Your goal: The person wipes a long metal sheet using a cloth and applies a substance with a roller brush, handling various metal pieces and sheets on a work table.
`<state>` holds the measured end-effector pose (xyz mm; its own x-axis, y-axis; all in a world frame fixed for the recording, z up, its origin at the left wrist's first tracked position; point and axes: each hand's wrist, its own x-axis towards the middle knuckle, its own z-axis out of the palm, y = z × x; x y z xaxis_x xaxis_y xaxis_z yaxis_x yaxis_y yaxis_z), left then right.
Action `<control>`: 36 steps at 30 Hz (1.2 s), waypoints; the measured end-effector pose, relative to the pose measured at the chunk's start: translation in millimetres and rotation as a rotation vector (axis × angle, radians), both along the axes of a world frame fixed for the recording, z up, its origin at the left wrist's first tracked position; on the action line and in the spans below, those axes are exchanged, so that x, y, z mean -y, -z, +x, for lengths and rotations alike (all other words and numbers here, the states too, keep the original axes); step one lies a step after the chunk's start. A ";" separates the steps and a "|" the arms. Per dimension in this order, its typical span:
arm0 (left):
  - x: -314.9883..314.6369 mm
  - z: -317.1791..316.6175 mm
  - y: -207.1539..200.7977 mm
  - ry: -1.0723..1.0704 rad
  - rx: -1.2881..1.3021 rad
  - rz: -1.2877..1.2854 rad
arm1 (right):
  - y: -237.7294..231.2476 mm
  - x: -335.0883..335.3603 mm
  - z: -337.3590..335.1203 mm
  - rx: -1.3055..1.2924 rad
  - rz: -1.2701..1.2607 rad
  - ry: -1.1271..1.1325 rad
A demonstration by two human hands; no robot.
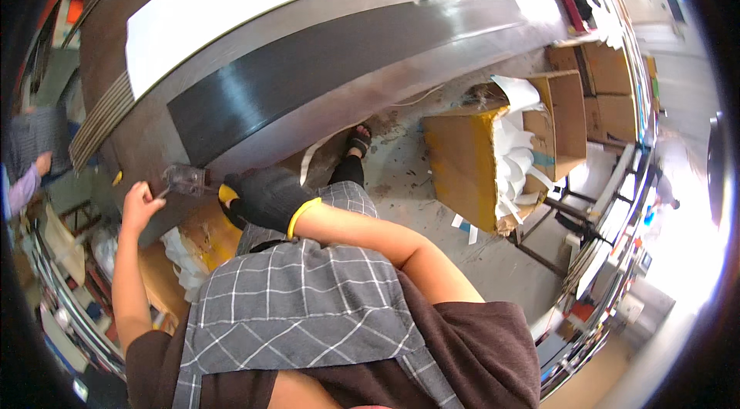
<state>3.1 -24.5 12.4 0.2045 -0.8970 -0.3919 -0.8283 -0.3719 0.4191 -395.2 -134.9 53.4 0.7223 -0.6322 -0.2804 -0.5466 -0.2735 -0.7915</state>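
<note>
My bare left hand (141, 207) is closed in a pinch at the table's near left corner. A thin, small thing shows at its fingertips, too small to name. Just right of it is a clear plastic container (185, 179), between my two hands. My right hand (270, 199) wears a black knit glove with a yellow cuff, its fingers curled beside the container. A yellow patch shows at the glove's fingertips; whether it is glove or a held thing I cannot tell. Beyond the hands, a long dark strip (324, 66) lies along the table (146, 131).
A large white sheet (231, 16) lies behind the dark strip, with stacked brown strips (104, 120) at its left. A cardboard box (462, 162) of white scraps stands on the floor at right. Another carton (216, 235) is by my legs. A co-worker's hand (44, 163) shows far left.
</note>
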 end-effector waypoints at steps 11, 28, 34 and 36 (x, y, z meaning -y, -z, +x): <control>-10.3 13.5 7.0 -0.043 0.064 0.168 | 78.0 204.6 -363.3 0.086 -0.170 1.181; -15.4 24.7 11.3 -0.099 0.247 0.266 | 112.5 441.0 -484.2 -0.673 -0.642 0.731; -10.0 -10.2 -17.0 -0.101 0.164 0.090 | 125.9 319.1 -325.1 -0.451 -0.993 0.257; -20.6 -14.3 -20.8 -0.093 0.168 -0.017 | 118.2 247.2 -219.6 -0.103 -0.997 0.116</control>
